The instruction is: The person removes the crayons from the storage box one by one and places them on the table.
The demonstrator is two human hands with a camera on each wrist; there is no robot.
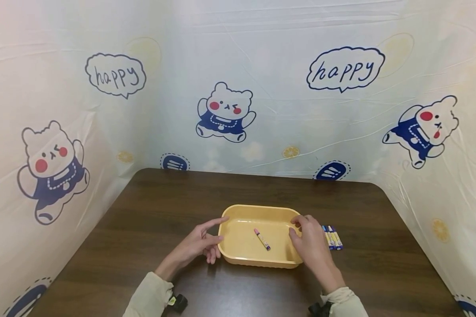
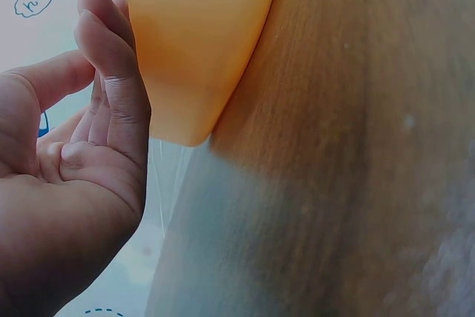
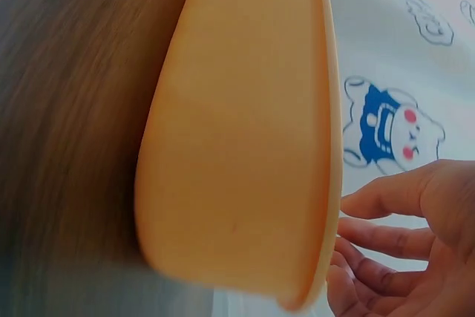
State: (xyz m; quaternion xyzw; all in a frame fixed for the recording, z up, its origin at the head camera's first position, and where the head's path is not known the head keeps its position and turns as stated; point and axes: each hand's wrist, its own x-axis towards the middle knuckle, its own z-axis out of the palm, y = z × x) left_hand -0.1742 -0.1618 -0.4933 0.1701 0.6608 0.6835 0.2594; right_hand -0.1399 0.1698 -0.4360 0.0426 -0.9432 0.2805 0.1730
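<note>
A yellow plastic tray [image 1: 262, 263] stands on the table, with a pink-tipped crayon [image 1: 262, 239] lying slantwise in it. At the tray's left end is my left hand [image 1: 200, 242], its index finger and thumb extended to the rim and the other fingers bent. The left wrist view has this hand [image 2: 104, 124] beside the tray wall [image 2: 197, 42]. My right hand [image 1: 311, 240] is over the right end, fingers loosely bent at the rim. In the right wrist view, its fingertips [image 3: 356, 231] are at the tray's edge; nothing is visibly pinched.
Several crayons [image 1: 333, 238] lie side by side on the table just right of the tray, partly behind my right hand. The dark wooden table [image 1: 174, 193] is surrounded by a pale printed curtain [image 1: 277, 127] at the back and sides.
</note>
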